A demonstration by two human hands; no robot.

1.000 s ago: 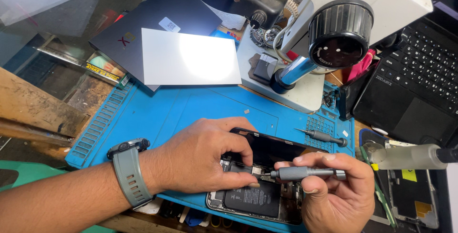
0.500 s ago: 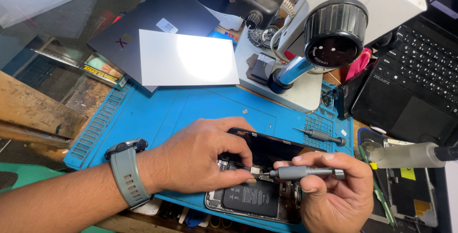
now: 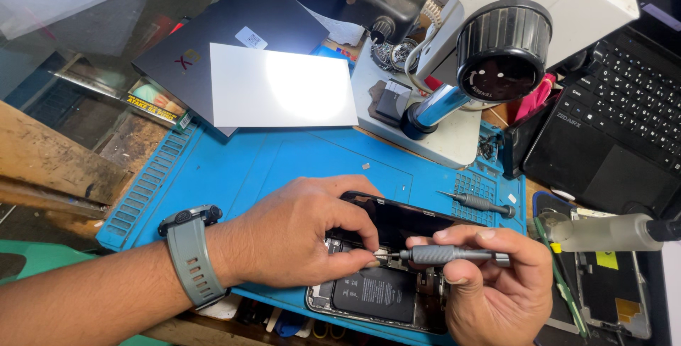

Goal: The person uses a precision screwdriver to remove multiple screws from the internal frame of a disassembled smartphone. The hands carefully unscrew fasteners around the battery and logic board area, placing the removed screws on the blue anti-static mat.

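Observation:
An opened phone (image 3: 376,293) lies on the blue work mat (image 3: 284,162), its black battery exposed and its dark screen (image 3: 404,215) folded up behind. My left hand (image 3: 298,236), with a grey watch on the wrist, rests on the phone and pinches a small part at the board with thumb and forefinger. My right hand (image 3: 489,286) grips a grey precision screwdriver (image 3: 447,254) held level, its tip pointing left at the spot under my left fingertips.
A second screwdriver (image 3: 479,204) lies on the mat's right edge. A microscope (image 3: 489,55) stands behind, beside a white sheet (image 3: 280,94) on a dark box. A black laptop (image 3: 624,133) sits at right, with a grey tool handle (image 3: 603,232) and another phone part (image 3: 613,296) below it.
Both hands stay on the phone almost unmoved. The screwdriver tip has crept a little left toward my left fingertips.

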